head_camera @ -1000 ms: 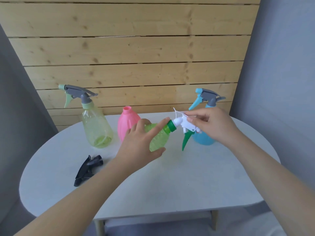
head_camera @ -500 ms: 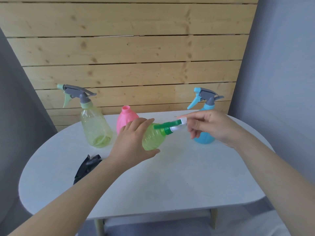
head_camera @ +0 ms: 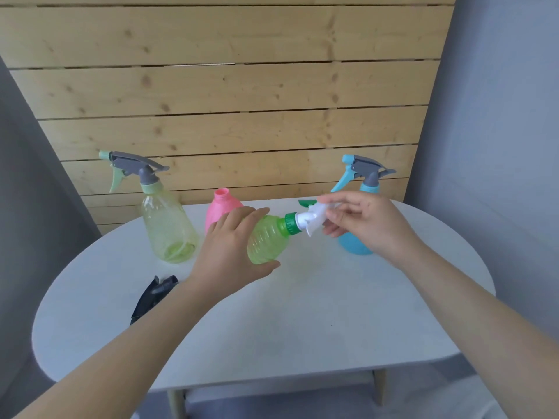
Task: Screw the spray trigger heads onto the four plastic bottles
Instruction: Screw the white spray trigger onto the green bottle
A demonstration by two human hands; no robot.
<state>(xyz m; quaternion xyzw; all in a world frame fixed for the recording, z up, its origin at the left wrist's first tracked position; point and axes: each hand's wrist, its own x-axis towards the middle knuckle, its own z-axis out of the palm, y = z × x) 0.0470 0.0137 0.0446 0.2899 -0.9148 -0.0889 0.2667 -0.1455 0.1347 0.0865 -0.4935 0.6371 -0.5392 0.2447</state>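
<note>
My left hand point(head_camera: 230, 248) grips a small green ribbed bottle point(head_camera: 266, 240), tilted with its neck pointing right, above the table. Its white spray head point(head_camera: 311, 219) with a green collar sits on the neck, and my right hand point(head_camera: 364, 223) pinches that head, its green trigger lever pointing up and left. Behind my left hand stands a pink bottle point(head_camera: 222, 205) with an open neck. A loose black trigger head point(head_camera: 152, 296) lies at the front left. A pale yellow bottle point(head_camera: 168, 225) and a blue bottle point(head_camera: 358, 247) each carry a grey trigger head.
All of this sits on a white oval table point(head_camera: 302, 328). A wooden slat wall point(head_camera: 227, 101) rises just behind it. Grey panels flank the table on both sides.
The white spray head has turned on the green bottle's neck: its green lever pointed down a second ago and now points up and left. Both hands have stayed in place.
</note>
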